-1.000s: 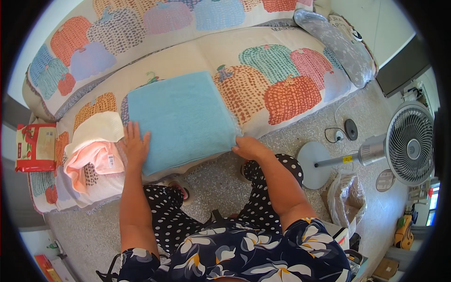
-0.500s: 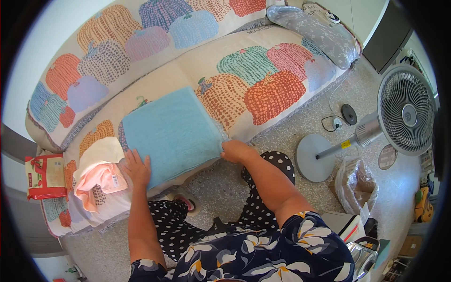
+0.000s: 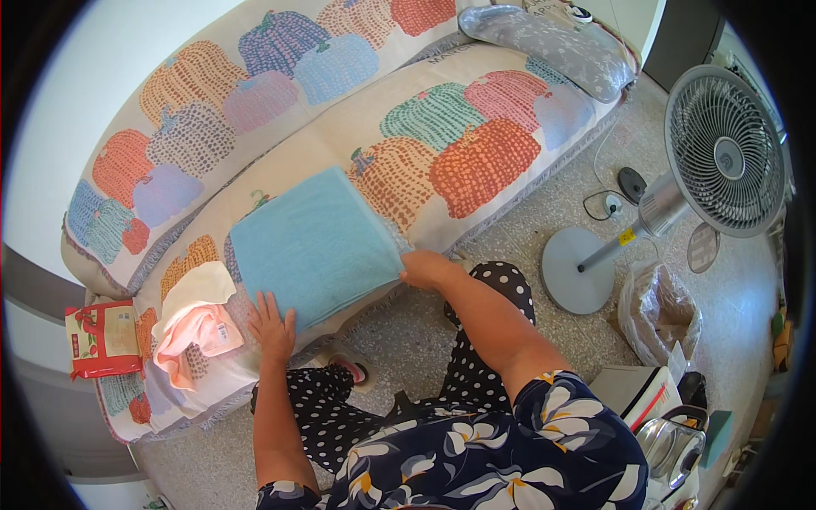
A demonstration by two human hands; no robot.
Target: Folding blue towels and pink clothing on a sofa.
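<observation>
A light blue towel [image 3: 314, 238] lies folded into a flat square on the sofa's seat. The fingers of my left hand [image 3: 274, 327] are spread along the towel's left edge, near its front corner. At the front right corner my right hand [image 3: 427, 270] is closed with bent fingers on the towel's edge; its fingertips are partly hidden. Left of my left hand is a crumpled pink and cream cloth [image 3: 200, 327], apart from the blue towel.
A pumpkin-patterned cover [image 3: 476, 110] drapes the sofa. A red and beige package [image 3: 106, 340] sits at its left end, a grey cushion [image 3: 552, 47] at its far right. On the floor stand a fan [image 3: 722, 153] and a bin with a plastic liner [image 3: 659, 310].
The view has shifted a little. My left hand has slid slightly right and nearer along the blue towel's left edge. My right hand stays at its corner.
</observation>
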